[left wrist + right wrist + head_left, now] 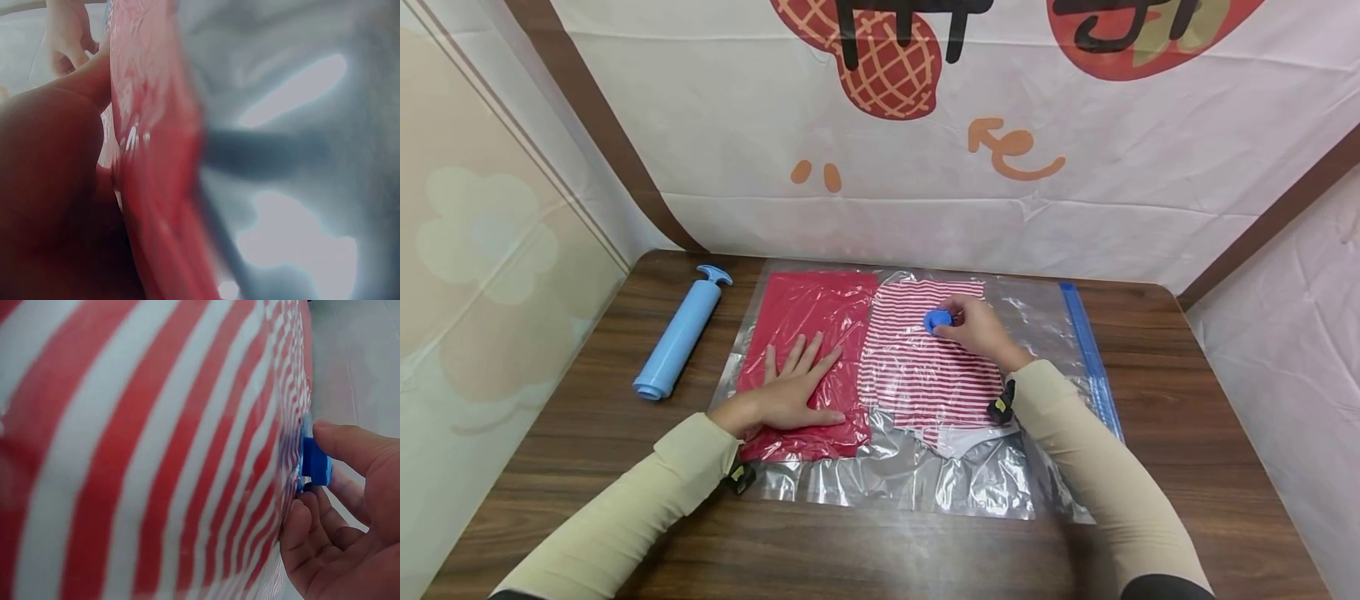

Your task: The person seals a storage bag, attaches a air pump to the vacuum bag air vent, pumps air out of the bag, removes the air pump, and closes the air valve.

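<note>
A clear plastic vacuum bag (842, 483) lies flat on the table with folded clothes inside. On its left is a plain red garment (820, 304), and beside that a red-and-white striped garment (910, 375). My left hand (792, 392) rests with spread fingers on the bag over the red garment. Over the striped garment, my right hand (981, 329) pinches the blue valve cap (937, 320) between thumb and fingers. In the right wrist view the blue cap (317, 462) stands at the bag's surface, the thumb on its upper side and curled fingers below.
A light blue hand pump (681, 333) lies on the wooden table (1180, 400) to the left of the bag. The bag's blue zip strip (1086, 342) runs along its right end. A printed cloth (925, 225) hangs behind the table.
</note>
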